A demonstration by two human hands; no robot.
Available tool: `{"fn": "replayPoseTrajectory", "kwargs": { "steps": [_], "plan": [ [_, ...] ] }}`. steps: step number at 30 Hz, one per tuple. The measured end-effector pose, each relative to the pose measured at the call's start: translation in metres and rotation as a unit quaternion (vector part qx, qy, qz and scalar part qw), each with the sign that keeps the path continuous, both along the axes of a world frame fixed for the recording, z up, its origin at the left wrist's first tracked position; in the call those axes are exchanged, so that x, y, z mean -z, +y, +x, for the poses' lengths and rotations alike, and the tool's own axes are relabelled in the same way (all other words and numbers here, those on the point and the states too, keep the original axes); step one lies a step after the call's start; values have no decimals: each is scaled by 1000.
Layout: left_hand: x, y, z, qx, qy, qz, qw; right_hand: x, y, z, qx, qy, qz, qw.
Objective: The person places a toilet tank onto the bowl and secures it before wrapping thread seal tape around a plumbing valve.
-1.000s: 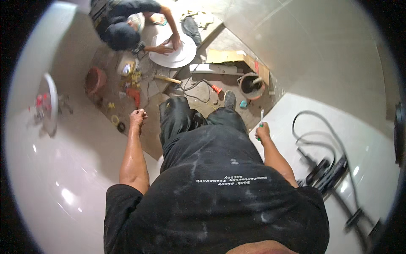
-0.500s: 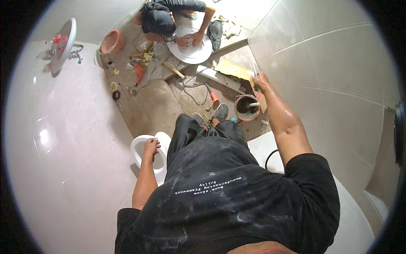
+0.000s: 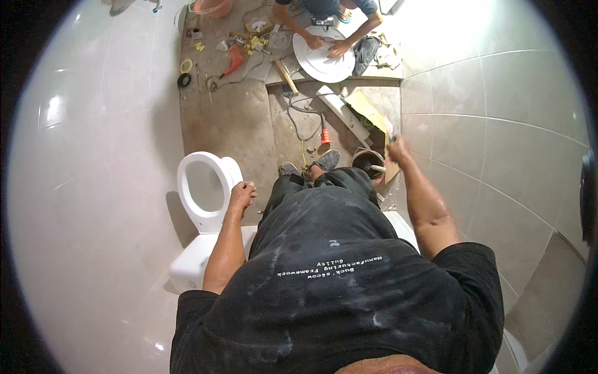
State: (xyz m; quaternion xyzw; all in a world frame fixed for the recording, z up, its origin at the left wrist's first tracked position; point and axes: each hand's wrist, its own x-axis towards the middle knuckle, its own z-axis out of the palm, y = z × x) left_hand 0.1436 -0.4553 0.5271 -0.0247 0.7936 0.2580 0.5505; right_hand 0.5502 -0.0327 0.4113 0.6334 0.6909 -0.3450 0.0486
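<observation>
A green-handled tool [image 3: 392, 141], mostly hidden, is gripped inside the curled right hand [image 3: 399, 150], by the cardboard [image 3: 367, 111] at the floor's [image 3: 224, 134] right edge. The left hand [image 3: 243, 194] is loosely curled near the toilet seat [image 3: 182, 177]; whether anything is held cannot be told.

Strong light bleaches the right wall [image 3: 448, 78] beyond the floor's [image 3: 230, 137] far right corner. Glare spots the left tiles [image 3: 55, 112]; the toilet [image 3: 208, 225] casts soft shadow. Grout lines bend toward a black rim.
</observation>
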Motion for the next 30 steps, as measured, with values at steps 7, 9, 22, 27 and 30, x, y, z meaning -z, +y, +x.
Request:
{"fn": "replayPoseTrajectory", "kwargs": {
  "steps": [7,9,22,27,30],
  "plan": [
    [32,-95,-25,-70,-20,-99,992,-78,-138,22,91,35,-308,946],
    [35,-102,-36,-62,-20,-91,994,-103,-152,23,111,8,-311,944],
    [33,-55,-74,-39,13,45,998,-129,-151,17,273,79,-105,953],
    [24,-94,-76,-127,31,0,991,-117,-154,-38,126,30,-131,983],
    [23,-89,-51,-176,50,-8,983,-79,-118,-22,23,11,-115,993]
  ]
}}
